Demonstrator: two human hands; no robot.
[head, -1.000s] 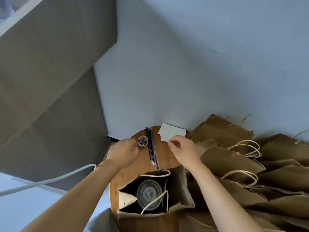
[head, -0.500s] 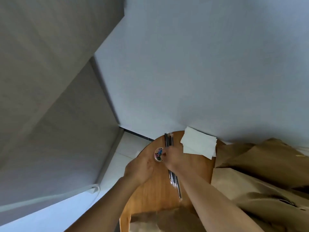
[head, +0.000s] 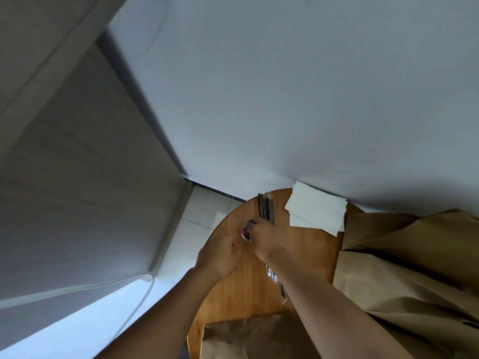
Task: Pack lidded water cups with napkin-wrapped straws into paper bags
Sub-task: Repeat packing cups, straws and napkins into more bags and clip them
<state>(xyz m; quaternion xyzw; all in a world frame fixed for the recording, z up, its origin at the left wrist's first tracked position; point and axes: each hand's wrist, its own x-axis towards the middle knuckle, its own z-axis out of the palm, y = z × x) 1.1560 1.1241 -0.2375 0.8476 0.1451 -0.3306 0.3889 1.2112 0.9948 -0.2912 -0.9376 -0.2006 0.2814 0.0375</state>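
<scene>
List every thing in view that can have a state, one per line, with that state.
Left hand: beside the small round container, grip hidden.
Right hand: fingers reaching into the container; hold unclear.
Small round container of coloured bits: on the table, mostly covered by the hands.
Bundle of dark straws: lying flat, partly under the right hand.
White paper napkins: stacked flat, untouched.
Brown paper bags: piled at right.
Round wooden table: bearing all these.

Black straws (head: pixel 267 208) bundled in clear wrap, flat on round wooden table; white napkins (head: pixel 316 211) stacked just beside; brown paper bags (head: pixel 404 268) heaped at right, another at near edge
</scene>
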